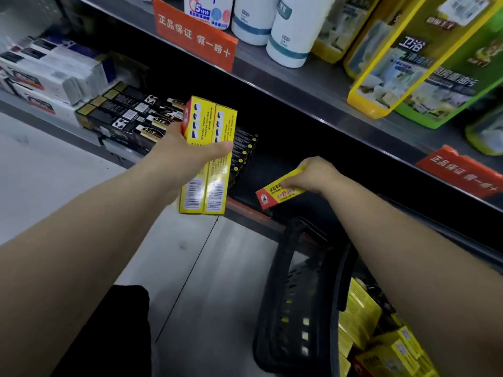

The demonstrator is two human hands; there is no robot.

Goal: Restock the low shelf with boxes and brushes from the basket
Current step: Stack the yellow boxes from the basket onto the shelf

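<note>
My left hand [187,151] grips two long yellow boxes [211,137] side by side, their barcoded ends pointing down, in front of the low shelf [253,210]. My right hand [313,175] pinches a single yellow and red box [275,195], held nearly level above the shelf's front edge. The black basket [288,300] stands on the floor at lower right, with several more yellow boxes [362,314] inside. No brushes can be made out.
Black boxes [130,115] and white boxes [54,74] lie stacked on the low shelf's left part. The upper shelf [321,85] carries white bottles, yellow and green packs and orange signs [194,36]. Pale floor tiles [68,172] spread to the left.
</note>
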